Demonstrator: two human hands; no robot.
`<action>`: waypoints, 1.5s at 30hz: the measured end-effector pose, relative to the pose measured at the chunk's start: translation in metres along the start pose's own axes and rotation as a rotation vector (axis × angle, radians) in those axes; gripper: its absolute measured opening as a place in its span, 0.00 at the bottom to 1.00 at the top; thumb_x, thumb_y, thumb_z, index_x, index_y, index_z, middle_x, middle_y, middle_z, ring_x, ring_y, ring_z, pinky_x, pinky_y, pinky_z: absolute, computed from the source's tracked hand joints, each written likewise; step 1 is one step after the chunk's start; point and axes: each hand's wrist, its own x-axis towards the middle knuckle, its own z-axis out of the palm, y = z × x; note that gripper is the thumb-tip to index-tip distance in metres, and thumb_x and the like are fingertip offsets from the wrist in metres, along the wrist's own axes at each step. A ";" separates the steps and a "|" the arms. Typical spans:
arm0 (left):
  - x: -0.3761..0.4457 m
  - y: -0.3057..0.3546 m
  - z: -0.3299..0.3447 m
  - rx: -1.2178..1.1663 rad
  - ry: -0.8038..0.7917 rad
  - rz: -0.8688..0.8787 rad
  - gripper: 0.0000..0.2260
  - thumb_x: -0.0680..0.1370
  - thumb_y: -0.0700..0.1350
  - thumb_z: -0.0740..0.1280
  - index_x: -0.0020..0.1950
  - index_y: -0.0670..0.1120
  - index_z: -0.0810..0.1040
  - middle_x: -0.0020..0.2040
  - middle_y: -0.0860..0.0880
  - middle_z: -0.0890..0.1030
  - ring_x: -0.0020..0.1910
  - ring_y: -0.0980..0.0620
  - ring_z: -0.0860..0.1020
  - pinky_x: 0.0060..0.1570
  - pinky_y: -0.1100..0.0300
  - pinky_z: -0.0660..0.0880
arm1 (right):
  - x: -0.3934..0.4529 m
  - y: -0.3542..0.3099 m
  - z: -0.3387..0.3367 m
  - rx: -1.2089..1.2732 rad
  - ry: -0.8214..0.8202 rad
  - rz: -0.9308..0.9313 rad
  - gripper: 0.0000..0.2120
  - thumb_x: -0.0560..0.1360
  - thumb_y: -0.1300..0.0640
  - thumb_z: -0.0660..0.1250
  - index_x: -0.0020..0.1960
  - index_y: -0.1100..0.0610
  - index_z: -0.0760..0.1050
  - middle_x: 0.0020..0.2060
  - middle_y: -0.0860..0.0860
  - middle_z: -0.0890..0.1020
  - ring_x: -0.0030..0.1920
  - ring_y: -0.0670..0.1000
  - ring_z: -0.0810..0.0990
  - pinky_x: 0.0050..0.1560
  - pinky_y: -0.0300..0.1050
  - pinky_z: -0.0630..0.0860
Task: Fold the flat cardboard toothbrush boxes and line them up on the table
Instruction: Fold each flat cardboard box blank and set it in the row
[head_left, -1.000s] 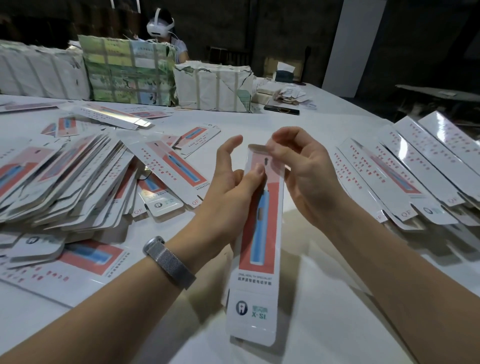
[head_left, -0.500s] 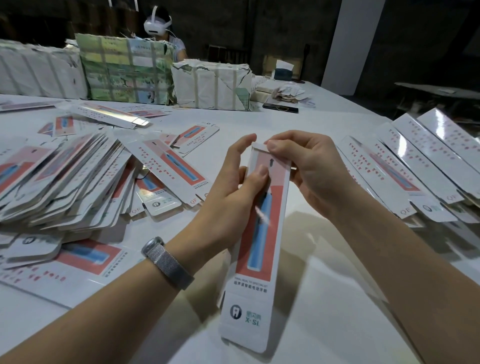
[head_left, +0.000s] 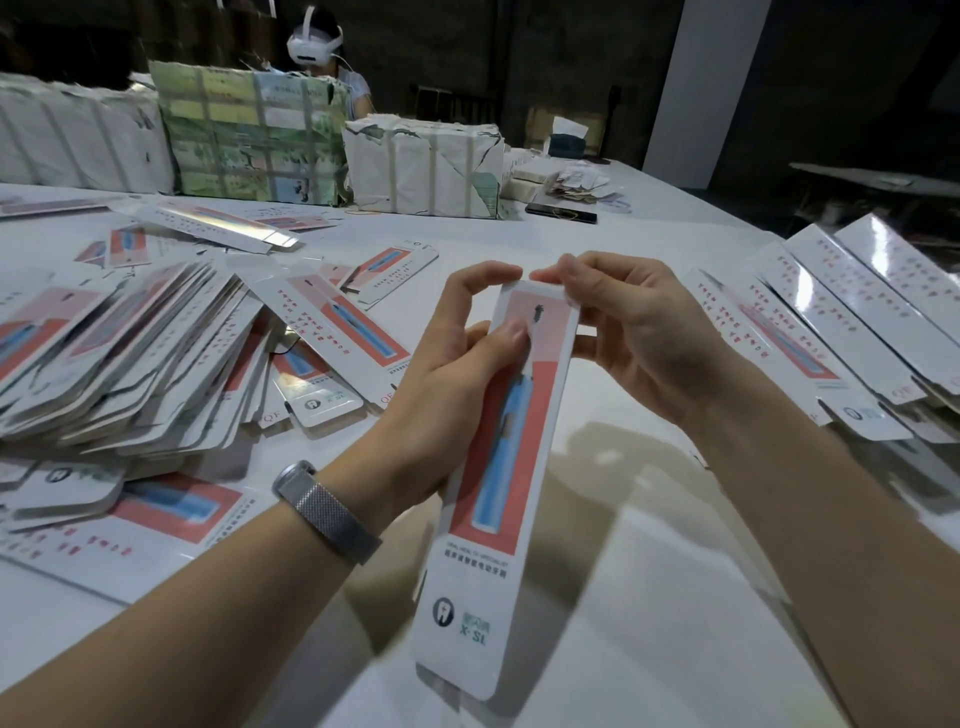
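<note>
Both my hands grasp one toothbrush box (head_left: 511, 441) above the table (head_left: 649, 597) — left hand (head_left: 457, 374) pinning its face by the thumb, right hand (head_left: 628, 332) pinching the top flap, probably to tuck it. Flat stack (head_left: 130, 353) lies left, finished row (head_left: 841, 322) right — bare room between, beneath.

Left index (head_left: 488, 273) now curled onto box (head_left: 498, 447) top.

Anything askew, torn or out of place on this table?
Yes: the paper wrap on the white bundle at the far side is ripped, and the flat boxes on the left lie in a slumped, fanned heap.
</note>
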 end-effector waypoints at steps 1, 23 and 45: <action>0.000 0.000 0.000 -0.007 0.009 -0.004 0.10 0.84 0.48 0.60 0.64 0.60 0.69 0.36 0.54 0.81 0.32 0.55 0.81 0.34 0.64 0.78 | -0.001 -0.001 0.001 -0.030 0.019 -0.012 0.13 0.74 0.47 0.66 0.43 0.54 0.84 0.41 0.55 0.84 0.48 0.61 0.82 0.49 0.61 0.81; 0.012 0.004 -0.004 -0.356 0.084 -0.057 0.18 0.82 0.58 0.59 0.69 0.75 0.64 0.58 0.55 0.83 0.59 0.48 0.82 0.52 0.48 0.81 | -0.005 -0.006 0.015 -1.020 0.051 -0.160 0.40 0.73 0.48 0.74 0.79 0.47 0.58 0.54 0.47 0.65 0.51 0.43 0.72 0.46 0.30 0.72; 0.018 -0.030 -0.060 1.526 0.057 -0.442 0.34 0.75 0.70 0.58 0.78 0.61 0.52 0.80 0.45 0.58 0.78 0.33 0.49 0.72 0.30 0.52 | -0.002 -0.018 -0.081 -1.238 0.567 0.051 0.15 0.76 0.54 0.70 0.63 0.48 0.79 0.62 0.52 0.75 0.63 0.56 0.73 0.61 0.53 0.72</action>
